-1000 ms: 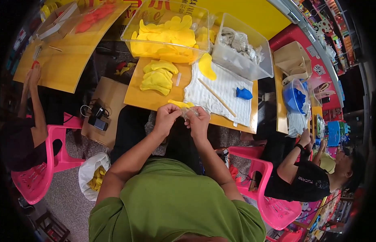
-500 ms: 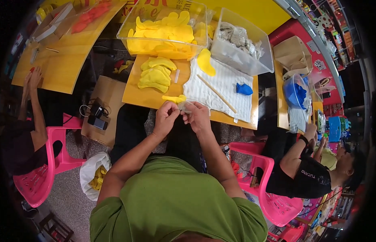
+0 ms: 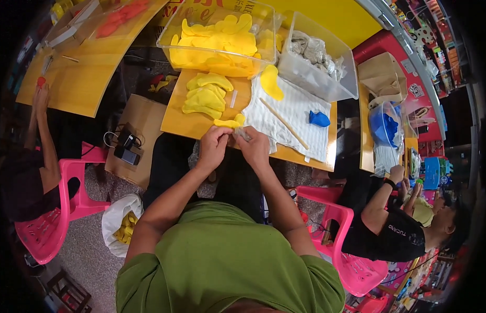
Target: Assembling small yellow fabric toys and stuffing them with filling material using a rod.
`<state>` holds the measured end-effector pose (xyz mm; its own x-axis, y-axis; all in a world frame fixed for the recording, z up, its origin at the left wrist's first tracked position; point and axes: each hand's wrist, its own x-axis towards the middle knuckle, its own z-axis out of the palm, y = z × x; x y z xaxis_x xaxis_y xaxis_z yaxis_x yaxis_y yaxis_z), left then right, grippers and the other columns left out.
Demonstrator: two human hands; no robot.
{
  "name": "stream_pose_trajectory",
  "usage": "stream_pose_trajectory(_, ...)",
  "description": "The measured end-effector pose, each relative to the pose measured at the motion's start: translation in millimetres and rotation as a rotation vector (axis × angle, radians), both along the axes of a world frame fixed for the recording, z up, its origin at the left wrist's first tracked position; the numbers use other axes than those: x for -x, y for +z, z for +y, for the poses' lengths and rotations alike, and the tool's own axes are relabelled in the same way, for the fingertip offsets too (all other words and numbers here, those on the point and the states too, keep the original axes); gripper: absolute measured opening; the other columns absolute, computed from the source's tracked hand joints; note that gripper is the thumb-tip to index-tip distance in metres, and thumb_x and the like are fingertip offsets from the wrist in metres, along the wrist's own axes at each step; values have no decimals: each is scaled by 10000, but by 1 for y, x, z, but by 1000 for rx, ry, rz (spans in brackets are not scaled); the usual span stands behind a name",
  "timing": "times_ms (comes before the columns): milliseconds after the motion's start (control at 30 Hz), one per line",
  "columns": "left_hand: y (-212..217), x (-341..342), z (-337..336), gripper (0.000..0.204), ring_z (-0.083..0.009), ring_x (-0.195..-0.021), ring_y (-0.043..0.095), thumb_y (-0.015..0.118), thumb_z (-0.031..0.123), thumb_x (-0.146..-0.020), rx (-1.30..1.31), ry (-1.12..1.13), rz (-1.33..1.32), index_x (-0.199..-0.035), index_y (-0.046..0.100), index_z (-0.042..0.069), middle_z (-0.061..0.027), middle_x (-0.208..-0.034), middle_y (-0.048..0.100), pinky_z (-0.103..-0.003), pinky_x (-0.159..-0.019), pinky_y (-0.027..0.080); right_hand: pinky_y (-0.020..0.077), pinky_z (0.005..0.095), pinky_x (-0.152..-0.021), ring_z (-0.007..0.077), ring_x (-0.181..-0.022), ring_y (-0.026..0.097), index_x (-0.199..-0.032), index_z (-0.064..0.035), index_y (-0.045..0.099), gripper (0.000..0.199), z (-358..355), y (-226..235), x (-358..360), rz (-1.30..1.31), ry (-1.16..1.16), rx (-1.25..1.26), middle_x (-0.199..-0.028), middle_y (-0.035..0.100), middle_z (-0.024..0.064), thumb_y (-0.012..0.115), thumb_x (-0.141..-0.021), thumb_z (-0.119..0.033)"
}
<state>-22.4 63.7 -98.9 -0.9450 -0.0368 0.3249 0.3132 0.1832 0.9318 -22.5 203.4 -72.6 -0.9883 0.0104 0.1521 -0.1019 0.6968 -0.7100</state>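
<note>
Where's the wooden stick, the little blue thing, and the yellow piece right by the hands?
Wooden stick (image 3: 284, 123): head view, middle of its length.
Little blue thing (image 3: 319, 119): head view, middle of its body.
Yellow piece (image 3: 228, 123): head view, middle of its visible part.

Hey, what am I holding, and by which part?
Your right hand seems to hold crumpled clear wrapping; its grip hides which part. Whether your left hand holds anything can't be told.
</note>
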Motion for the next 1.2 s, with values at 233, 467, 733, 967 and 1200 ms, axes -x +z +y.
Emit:
stream_pose_trajectory(233,22,4,-5,72,-289,-691,592,628,80,-764,308,131,23,-813,614,30,-104,-761,569,-374,-593,464,302,210,-379,51,-432,419,-817,3,652,143,8,14,16,-464,-76,700,-539,507,-10,635,-798,-138)
stream_pose_trajectory(467,8,24,4,123,-313,-706,596,646,163,-747,378,166,-105,-767,621,45,-110,-752,601,-405,-617,460,263,212,-336,55,-387,375,-837,-5,636,131,5,14,27,-526,-90,855,-545,499,1,609,-804,-129)
stream_pose_trajectory(733,10,31,6,138,-338,-717,593,615,172,-768,391,162,-242,-740,598,37,-132,-736,609,-444,-630,451,260,216,-332,65,-367,356,-846,-57,634,102,6,15,35,-653,-150,906,-556,510,13,610,-804,-147)
stream_pose_trajectory(967,5,34,4,128,-316,-694,591,619,137,-779,94,61,-322,-748,565,25,-124,-719,596,-396,-587,444,249,212,-311,60,-357,356,-817,-43,638,110,5,18,34,-630,-196,939,-545,502,3,599,-823,-146)
stream_pose_trajectory(1200,21,24,7,100,-340,-726,553,553,88,-829,168,17,-75,-834,495,5,-159,-782,551,-411,-629,427,445,341,-519,259,-558,573,-794,-14,612,140,0,17,28,-101,13,143,-611,586,112,659,-736,-132)
